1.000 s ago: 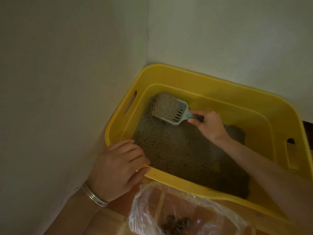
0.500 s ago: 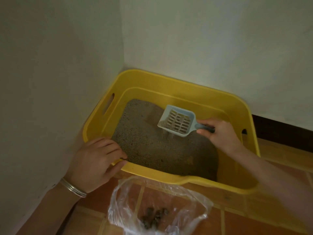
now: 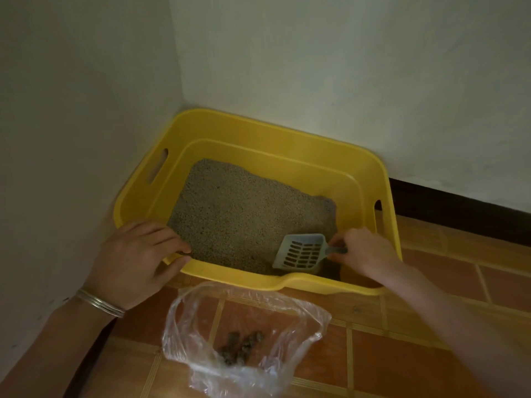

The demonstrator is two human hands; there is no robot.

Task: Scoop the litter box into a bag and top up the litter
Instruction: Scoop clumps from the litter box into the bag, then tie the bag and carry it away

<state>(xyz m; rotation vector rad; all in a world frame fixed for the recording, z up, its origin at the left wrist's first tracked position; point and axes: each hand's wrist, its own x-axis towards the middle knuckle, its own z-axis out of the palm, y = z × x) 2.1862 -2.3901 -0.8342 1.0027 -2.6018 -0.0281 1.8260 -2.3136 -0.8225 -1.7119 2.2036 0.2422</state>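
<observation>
Pointing left, scoop (image 3: 298,252) lies crosswise over litter (image 3: 244,214), gripped by right hand (image 3: 362,249).

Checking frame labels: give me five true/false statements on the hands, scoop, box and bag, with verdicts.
1. The right hand holds the scoop by its handle. True.
2. The scoop is full. False: it looks empty, its slots showing.
3. The left hand grips the near rim of the box. True.
4. The bag is empty. False: dark clumps lie in it.
5. The bag lies inside the box. False: it lies on the floor in front of the box.
</observation>
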